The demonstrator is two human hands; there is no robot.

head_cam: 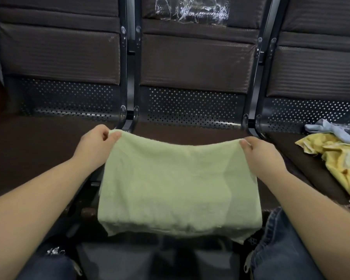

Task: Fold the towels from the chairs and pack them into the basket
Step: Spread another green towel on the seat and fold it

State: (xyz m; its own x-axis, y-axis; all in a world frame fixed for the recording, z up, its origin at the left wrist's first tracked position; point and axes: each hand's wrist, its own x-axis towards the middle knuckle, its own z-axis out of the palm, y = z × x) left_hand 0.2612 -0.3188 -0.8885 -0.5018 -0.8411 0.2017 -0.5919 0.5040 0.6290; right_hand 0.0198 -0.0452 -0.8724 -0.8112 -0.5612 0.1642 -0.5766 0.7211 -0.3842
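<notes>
Left hand (96,142), right hand (260,153) pinch far corners of green towel (176,184), spread over middle chair seat (190,134).

Bare middle seat (190,134) beyond the green towel (176,184); yellow cloth (339,158), perhaps crumpled, rightward.

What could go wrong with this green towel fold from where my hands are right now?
The green towel hangs from corner pinches by the left hand and right hand, so a slipped corner would probably undo the fold. Its lower edge droops past the seat front toward your knees and may catch there. The yellow cloth and blue cloth lie loose on the next seat, and a sweeping elbow could drag them off.
</notes>
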